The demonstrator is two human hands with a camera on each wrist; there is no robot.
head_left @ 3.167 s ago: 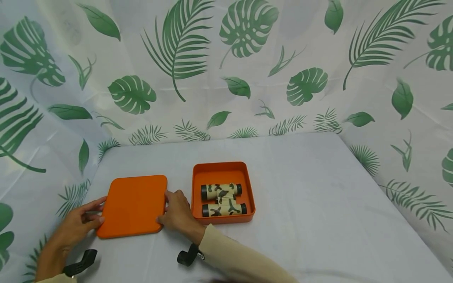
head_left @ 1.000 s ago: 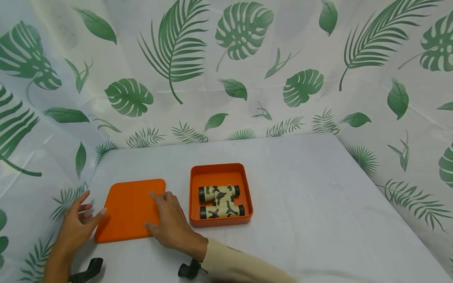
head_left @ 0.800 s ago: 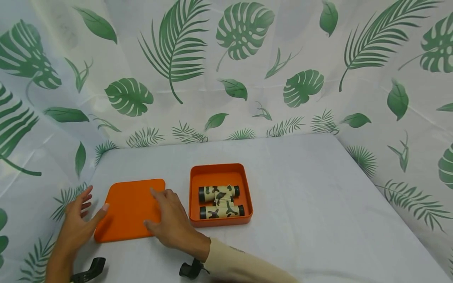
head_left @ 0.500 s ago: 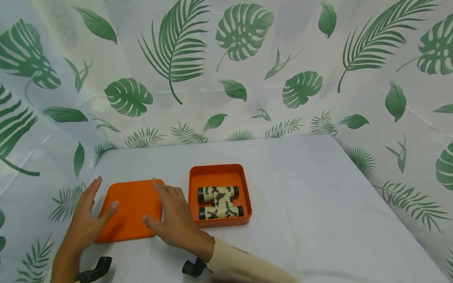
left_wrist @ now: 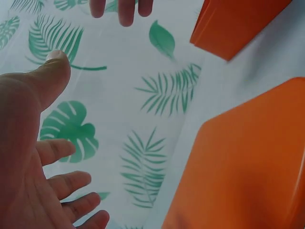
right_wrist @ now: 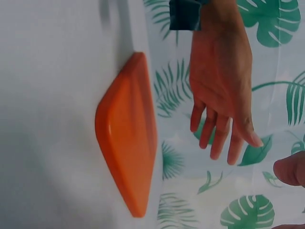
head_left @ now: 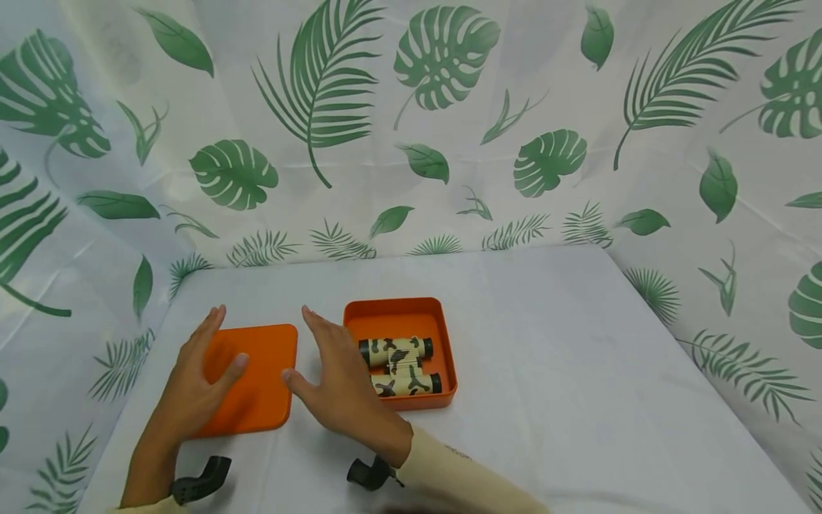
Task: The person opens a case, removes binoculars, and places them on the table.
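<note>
An orange square lid (head_left: 260, 378) lies flat on the white table at the left. To its right stands an orange box (head_left: 401, 405) with camouflage binoculars (head_left: 404, 364) lying inside. My left hand (head_left: 193, 389) is raised over the lid's left part, fingers extended and thumb apart, holding nothing. My right hand (head_left: 343, 382) hovers between lid and box, fingers spread, and hides the box's left front corner and part of the binoculars. In the left wrist view the left palm (left_wrist: 24, 181) faces across the lid. The right wrist view shows the left hand (right_wrist: 221, 86) beyond the lid.
The white table (head_left: 546, 371) extends to the right of the box. A white cloth with green leaf prints (head_left: 475, 164) hangs at the back and sides. Black wrist cameras (head_left: 202, 480) sit on both wrists.
Both hands have let go of the lid's edges and lifted off it. Since then they have shifted rightward, the left over the lid, the right toward the box. Lid and box stay put.
</note>
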